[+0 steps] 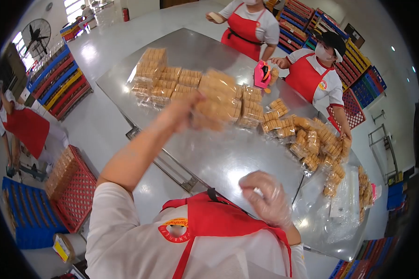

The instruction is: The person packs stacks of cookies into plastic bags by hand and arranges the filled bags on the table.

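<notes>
My left hand (184, 111) is stretched over the steel table (209, 160), blurred, at the left edge of a stack of clear bags of round biscuits (216, 95). Whether its fingers grip a bag is hard to make out. My right hand (264, 195), in a clear plastic glove, hovers near my chest above the table's near edge, its fingers curled; nothing plain shows in them. More bagged biscuits (151, 65) stand in rows at the back left. A loose heap of bags (312, 139) spreads across the table's right side.
A co-worker in a black cap (314, 74) reaches to the heap from the far right; another (251, 30) stands behind the table. A pink tape dispenser (261, 74) sits near them. Red crate (77, 195) and blue crates (30, 209) stand at lower left, beside another person (28, 128).
</notes>
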`<state>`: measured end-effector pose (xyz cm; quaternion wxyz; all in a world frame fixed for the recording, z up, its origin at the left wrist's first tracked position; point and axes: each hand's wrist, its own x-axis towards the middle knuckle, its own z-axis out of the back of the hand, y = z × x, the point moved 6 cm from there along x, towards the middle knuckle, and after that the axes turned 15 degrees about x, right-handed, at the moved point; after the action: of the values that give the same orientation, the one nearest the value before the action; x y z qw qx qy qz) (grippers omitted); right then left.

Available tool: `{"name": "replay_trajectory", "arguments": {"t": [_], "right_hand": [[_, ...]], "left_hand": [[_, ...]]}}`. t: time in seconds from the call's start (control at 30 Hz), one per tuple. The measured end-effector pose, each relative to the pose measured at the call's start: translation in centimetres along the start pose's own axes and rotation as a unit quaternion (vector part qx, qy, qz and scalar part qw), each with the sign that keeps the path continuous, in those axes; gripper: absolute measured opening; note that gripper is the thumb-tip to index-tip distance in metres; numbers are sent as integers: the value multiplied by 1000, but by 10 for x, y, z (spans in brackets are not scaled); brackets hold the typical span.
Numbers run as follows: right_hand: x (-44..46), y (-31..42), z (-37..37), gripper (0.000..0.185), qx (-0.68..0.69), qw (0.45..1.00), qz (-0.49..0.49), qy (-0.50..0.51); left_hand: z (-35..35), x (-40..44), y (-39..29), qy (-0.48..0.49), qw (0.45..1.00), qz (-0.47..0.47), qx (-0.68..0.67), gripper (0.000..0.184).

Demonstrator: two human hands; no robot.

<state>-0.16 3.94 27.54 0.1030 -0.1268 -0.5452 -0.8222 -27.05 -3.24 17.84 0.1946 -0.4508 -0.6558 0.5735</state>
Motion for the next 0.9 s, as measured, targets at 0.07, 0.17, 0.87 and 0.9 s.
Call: {"name": "replay_trajectory", "arguments": {"t": [0.07, 0.17, 0.87, 0.9], "right_hand": [[-16, -33, 8, 16, -2, 987, -76, -140], [-33, -61, 3, 17, 67, 962, -177, -196], [-169, -79, -16, 28, 60, 867, -360, -339], [-179, -75, -14, 28, 47, 866, -357, -347]], "left_hand": [[40, 7, -41, -58, 998, 8, 1, 46], [115, 46, -64, -100, 994, 6, 48, 45], [-277, 84, 85, 204, 632, -516, 541, 31], [-329, 79, 114, 296, 616, -471, 558, 32]]}}
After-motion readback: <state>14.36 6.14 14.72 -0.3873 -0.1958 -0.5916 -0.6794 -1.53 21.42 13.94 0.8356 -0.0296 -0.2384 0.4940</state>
